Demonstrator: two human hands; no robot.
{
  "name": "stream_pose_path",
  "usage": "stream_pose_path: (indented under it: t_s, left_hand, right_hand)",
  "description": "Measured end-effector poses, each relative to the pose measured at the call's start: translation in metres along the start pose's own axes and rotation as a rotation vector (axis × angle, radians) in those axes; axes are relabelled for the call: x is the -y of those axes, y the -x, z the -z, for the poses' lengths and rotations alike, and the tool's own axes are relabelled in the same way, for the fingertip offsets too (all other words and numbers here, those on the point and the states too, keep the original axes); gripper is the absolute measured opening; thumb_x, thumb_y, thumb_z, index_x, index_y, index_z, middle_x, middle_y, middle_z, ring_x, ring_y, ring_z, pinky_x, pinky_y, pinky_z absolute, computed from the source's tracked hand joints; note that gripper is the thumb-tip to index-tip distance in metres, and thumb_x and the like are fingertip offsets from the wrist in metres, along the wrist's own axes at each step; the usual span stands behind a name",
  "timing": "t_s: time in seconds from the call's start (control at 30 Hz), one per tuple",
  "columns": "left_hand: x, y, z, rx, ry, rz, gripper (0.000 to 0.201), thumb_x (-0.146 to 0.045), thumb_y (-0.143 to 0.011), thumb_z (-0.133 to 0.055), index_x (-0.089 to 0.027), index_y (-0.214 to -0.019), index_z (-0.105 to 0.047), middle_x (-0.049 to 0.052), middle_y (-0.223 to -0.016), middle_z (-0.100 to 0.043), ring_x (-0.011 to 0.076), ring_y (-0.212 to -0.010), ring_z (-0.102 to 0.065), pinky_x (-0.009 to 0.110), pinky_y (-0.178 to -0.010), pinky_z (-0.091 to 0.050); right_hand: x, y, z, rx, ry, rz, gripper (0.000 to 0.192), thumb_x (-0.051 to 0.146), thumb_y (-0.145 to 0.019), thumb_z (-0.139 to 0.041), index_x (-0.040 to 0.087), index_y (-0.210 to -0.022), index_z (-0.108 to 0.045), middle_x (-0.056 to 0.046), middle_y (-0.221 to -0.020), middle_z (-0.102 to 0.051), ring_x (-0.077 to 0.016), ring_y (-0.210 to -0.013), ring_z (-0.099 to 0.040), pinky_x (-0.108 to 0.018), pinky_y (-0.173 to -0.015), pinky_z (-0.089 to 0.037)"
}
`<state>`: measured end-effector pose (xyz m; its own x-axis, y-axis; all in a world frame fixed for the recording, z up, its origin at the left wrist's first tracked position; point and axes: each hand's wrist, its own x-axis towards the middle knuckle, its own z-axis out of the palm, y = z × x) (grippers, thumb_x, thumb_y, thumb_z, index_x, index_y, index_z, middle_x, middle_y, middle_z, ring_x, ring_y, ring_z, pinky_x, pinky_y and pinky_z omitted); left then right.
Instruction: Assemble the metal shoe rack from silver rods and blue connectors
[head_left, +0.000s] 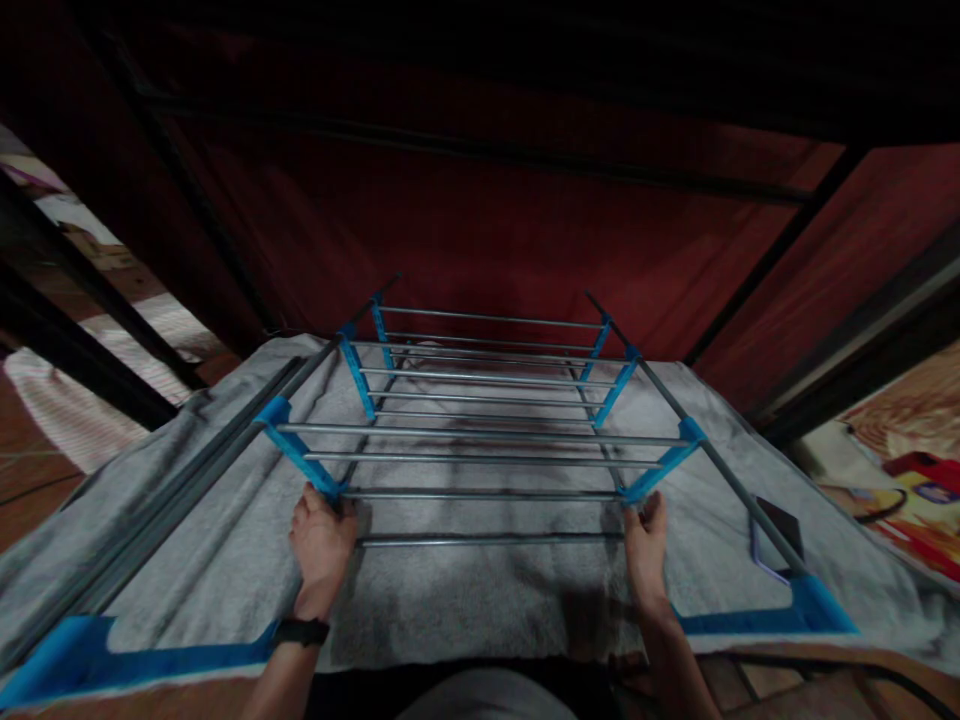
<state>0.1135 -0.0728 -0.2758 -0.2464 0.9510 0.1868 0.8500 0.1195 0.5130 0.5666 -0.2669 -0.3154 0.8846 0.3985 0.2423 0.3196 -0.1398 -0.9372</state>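
Note:
A rack frame of grey metal tubes (480, 436) joined by blue plastic brackets stands on a grey cloth (510, 610) before me. My left hand (322, 540), with a dark band on its wrist, closes around the frame's low side at the foot of the near left bracket (300, 452). On the opposite side, my right hand (645, 545) grips the low part by the near right bracket (666, 470). A low crossbar (487, 541) runs between the hands. The fingers' undersides are hidden. Larger blue end pieces lie at the front left (180, 660) and front right (750, 622).
Long metal tubes (176, 485) extend along the left side. A phone-like flat dark object (776, 540) rests on the cloth at right, partly behind a tube. Dark red panels (487, 230) with black bars close off the back. A colourful red and yellow item (922, 510) sits far right.

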Motion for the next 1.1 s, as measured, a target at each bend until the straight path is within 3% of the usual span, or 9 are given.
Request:
stream_pose_path:
  t_s: [0.1, 0.2, 0.27, 0.33, 0.47, 0.57, 0.7, 0.83, 1.1]
  left_hand:
    - [0.000, 0.025, -0.001, -0.073, -0.011, -0.031, 0.072, -0.033, -0.095, -0.047, 0.002, -0.155, -0.031, 0.033, -0.148, -0.047, 0.0442, -0.137, -0.048, 0.058, -0.110, -0.044]
    - [0.004, 0.040, -0.004, -0.049, 0.087, -0.008, 0.068, -0.025, -0.094, -0.046, 0.002, -0.155, -0.031, 0.030, -0.149, -0.046, 0.0384, -0.144, -0.043, 0.052, -0.120, -0.037]
    - [0.008, 0.043, -0.006, -0.058, 0.172, 0.021, 0.067, -0.022, -0.093, -0.047, -0.003, -0.156, -0.032, 0.026, -0.151, -0.046, 0.0343, -0.148, -0.041, 0.049, -0.123, -0.034]
    - [0.010, 0.042, -0.007, -0.093, 0.242, 0.018, 0.066, -0.019, -0.092, -0.047, -0.007, -0.155, -0.033, 0.024, -0.154, -0.043, 0.0326, -0.149, -0.038, 0.048, -0.125, -0.033]
    - [0.005, 0.048, 0.001, -0.200, 0.321, -0.098, 0.057, -0.016, -0.093, -0.044, -0.004, -0.149, -0.041, 0.026, -0.149, -0.048, 0.0327, -0.146, -0.042, 0.048, -0.124, -0.034]
    - [-0.003, 0.061, 0.011, -0.243, 0.324, -0.236, 0.048, -0.021, -0.098, -0.042, -0.010, -0.144, -0.050, 0.021, -0.145, -0.054, 0.0293, -0.141, -0.048, 0.047, -0.121, -0.038]
    - [-0.016, 0.075, 0.022, -0.040, 0.198, -0.562, 0.038, -0.031, -0.104, -0.041, -0.020, -0.134, -0.062, 0.012, -0.129, -0.069, 0.0266, -0.126, -0.060, 0.047, -0.118, -0.039]
    - [-0.032, 0.072, 0.015, 0.209, 0.063, -0.879, 0.039, -0.039, -0.104, -0.044, -0.024, -0.132, -0.067, 0.008, -0.118, -0.075, 0.0264, -0.112, -0.067, 0.045, -0.111, -0.043]
    - [-0.055, 0.053, -0.010, 0.305, -0.014, -0.915, 0.042, -0.039, -0.102, -0.040, -0.023, -0.121, -0.074, 0.011, -0.114, -0.075, 0.0302, -0.105, -0.067, 0.044, -0.098, -0.048]
  right_hand:
    - [0.002, 0.034, -0.001, 0.012, 0.118, 0.135, 0.059, 0.048, -0.090, -0.052, 0.019, -0.142, -0.052, -0.019, -0.139, -0.055, -0.0373, -0.133, -0.051, -0.057, -0.114, -0.040]
    - [0.007, 0.076, -0.013, 0.405, 0.177, 0.382, 0.039, 0.040, -0.101, -0.042, 0.029, -0.134, -0.058, -0.014, -0.131, -0.061, -0.0344, -0.125, -0.057, -0.058, -0.109, -0.045]
    - [0.012, 0.101, -0.028, 0.661, 0.230, 0.562, 0.036, 0.034, -0.104, -0.042, 0.031, -0.136, -0.058, -0.011, -0.131, -0.064, -0.0326, -0.123, -0.059, -0.060, -0.108, -0.046]
    - [0.017, 0.118, -0.045, 0.774, 0.317, 0.707, 0.038, 0.029, -0.102, -0.047, 0.029, -0.139, -0.057, -0.011, -0.129, -0.065, -0.0335, -0.119, -0.059, -0.062, -0.106, -0.046]
    - [0.028, 0.122, -0.070, 0.820, 0.468, 0.829, 0.035, 0.014, -0.098, -0.044, 0.029, -0.121, -0.067, -0.012, -0.108, -0.067, -0.0325, -0.100, -0.060, -0.057, -0.095, -0.051]
    - [0.037, 0.109, -0.074, 0.838, 0.468, 0.874, 0.040, 0.009, -0.096, -0.044, 0.028, -0.120, -0.068, -0.012, -0.107, -0.066, -0.0322, -0.101, -0.058, -0.054, -0.096, -0.050]
    - [0.053, 0.089, -0.069, 0.845, 0.448, 0.852, 0.039, 0.010, -0.098, -0.046, 0.027, -0.126, -0.066, -0.011, -0.117, -0.064, -0.0312, -0.110, -0.057, -0.053, -0.102, -0.048]
    - [0.067, 0.075, -0.070, 0.850, 0.470, 0.835, 0.031, 0.012, -0.101, -0.051, 0.025, -0.123, -0.067, -0.009, -0.116, -0.065, -0.0283, -0.110, -0.057, -0.049, -0.101, -0.049]
    - [0.085, 0.060, -0.072, 0.813, 0.573, 0.820, 0.024, 0.011, -0.099, -0.059, 0.023, -0.118, -0.069, -0.007, -0.114, -0.066, -0.0252, -0.107, -0.058, -0.043, -0.099, -0.050]
